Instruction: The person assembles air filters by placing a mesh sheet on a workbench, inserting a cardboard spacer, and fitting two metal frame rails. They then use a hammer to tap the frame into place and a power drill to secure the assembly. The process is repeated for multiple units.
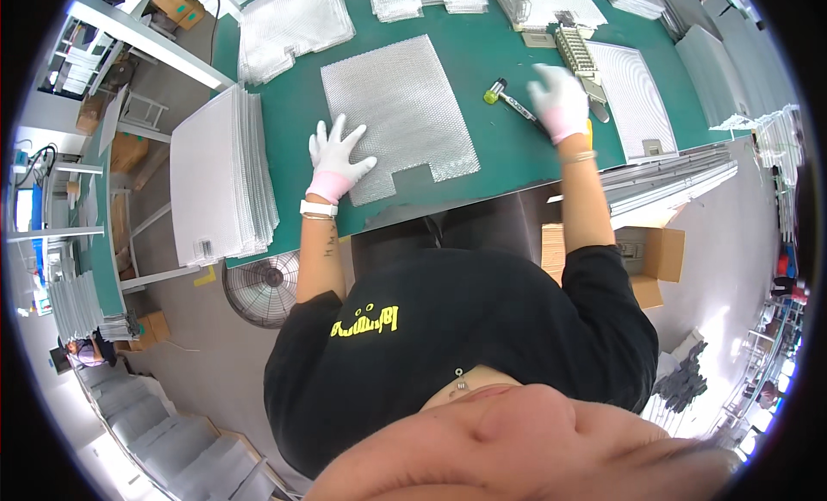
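A silvery mesh sheet with a notch in its near edge lies on the green table in front of me. My left hand, in a white glove with a pink cuff, is spread flat over the sheet's left edge. To the right, my gloved right hand is raised with its fingers somewhat blurred and extended, and no object shows in them. Beside and partly beneath it lies a small mallet with a green-yellow head and a dark handle. A bit of yellow shows behind the wrist; I cannot tell what it is.
Stacks of mesh sheets stand at the left and back left. Right of my hand are a beige long-bodied tool and a notched panel. A floor fan and an open cardboard box stand below the green table.
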### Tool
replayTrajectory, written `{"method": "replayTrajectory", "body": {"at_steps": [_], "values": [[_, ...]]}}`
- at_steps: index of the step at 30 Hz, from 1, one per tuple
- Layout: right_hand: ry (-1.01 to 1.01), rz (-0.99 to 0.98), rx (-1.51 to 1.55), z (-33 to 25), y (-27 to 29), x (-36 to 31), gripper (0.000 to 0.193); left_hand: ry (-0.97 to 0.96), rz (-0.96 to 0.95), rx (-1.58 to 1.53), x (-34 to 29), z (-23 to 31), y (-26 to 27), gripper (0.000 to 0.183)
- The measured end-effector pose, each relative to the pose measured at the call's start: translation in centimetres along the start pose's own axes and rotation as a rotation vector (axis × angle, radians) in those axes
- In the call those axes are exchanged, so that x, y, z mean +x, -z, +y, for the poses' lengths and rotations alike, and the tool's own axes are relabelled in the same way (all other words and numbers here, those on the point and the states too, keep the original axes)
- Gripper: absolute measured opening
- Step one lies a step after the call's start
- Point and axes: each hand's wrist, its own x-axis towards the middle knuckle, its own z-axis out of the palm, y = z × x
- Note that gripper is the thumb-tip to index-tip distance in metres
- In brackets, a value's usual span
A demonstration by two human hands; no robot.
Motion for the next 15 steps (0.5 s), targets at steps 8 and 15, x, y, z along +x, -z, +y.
{"method": "replayTrajectory", "body": {"at_steps": [8,15], "values": [[-0.140,-0.047,-0.123,22.0,-3.9,-2.9,0.041,0.040,-0.109,0.040,-4.8,5.0,1.1,0.075],[0.352,0.183,0.094,-0.3,6.1,-0.8,0.025,-0.210,0.290,-0.612,-12.1,10.3,-1.0,0.075]]}}
